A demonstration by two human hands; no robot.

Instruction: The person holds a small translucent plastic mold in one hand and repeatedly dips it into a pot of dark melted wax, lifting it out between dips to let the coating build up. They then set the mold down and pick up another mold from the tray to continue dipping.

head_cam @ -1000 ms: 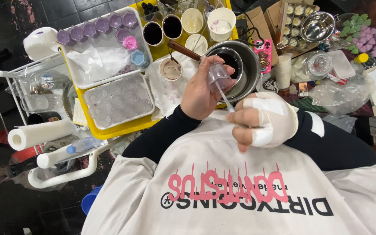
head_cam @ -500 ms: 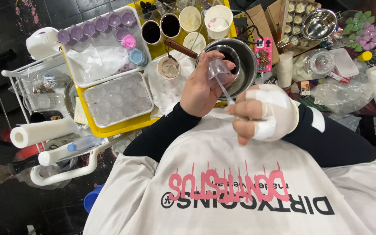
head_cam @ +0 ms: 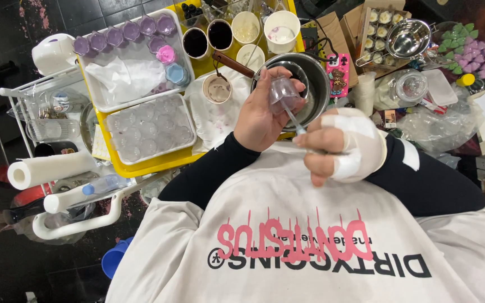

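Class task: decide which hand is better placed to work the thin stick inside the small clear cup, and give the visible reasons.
Right. The right hand pinches the thin stick, whose tip reaches the small clear cup; the left hand is busy holding that cup.

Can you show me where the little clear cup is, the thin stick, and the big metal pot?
little clear cup (head_cam: 283, 90), head view, on its clear side wall, in the left hand.
thin stick (head_cam: 295, 120), head view, on the shaft between cup and right hand.
big metal pot (head_cam: 320, 84), head view, on its right rim.

Views: one only, head-worn.
Position: above the person's chest, close over both hands.
Facing: steeply down and forward, across the white shirt (head_cam: 310, 235) to the yellow tray (head_cam: 141, 167) and crowded floor beyond.
Overlap: none.
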